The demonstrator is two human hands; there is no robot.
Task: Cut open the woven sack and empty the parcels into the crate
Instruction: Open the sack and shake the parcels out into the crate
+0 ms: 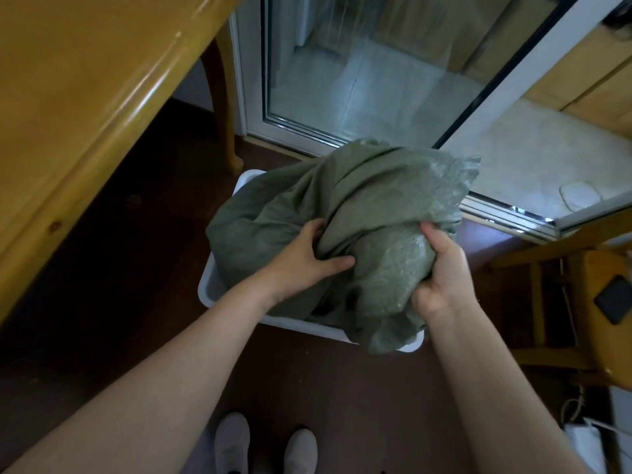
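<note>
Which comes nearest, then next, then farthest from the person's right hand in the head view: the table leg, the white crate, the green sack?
1. green sack: gripped by the right hand itself.
2. white crate: just below that hand, under the sack.
3. table leg: far off at the upper left.

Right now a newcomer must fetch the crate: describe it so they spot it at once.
Start at the glass sliding door; on the dark floor just before it sits the crate. It is the only white rimmed tub, mostly covered by the grey-green woven sack.
</note>
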